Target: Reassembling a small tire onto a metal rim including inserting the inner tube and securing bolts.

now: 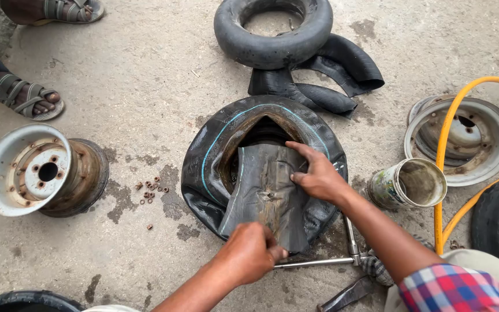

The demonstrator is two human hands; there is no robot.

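A black tyre (203,173) with a thin blue line on its sidewall lies flat on the concrete. A worn black rubber flap (264,196) is draped across the tyre's opening. My left hand (250,252) grips the flap's near edge at the tyre's front. Flat on the flap's upper right part lies my right hand (317,175), fingers spread and pressing toward the opening.
A white wheel rim (36,171) lies at left, with several rusty washers (151,189) beside it. An inflated inner tube (272,29) and a flat tube (330,72) lie behind. At right: a tin can (408,184), another rim (469,138), a yellow hose (443,173). A wheel wrench (319,262) lies near. Another person's sandalled feet (27,95) are at top left.
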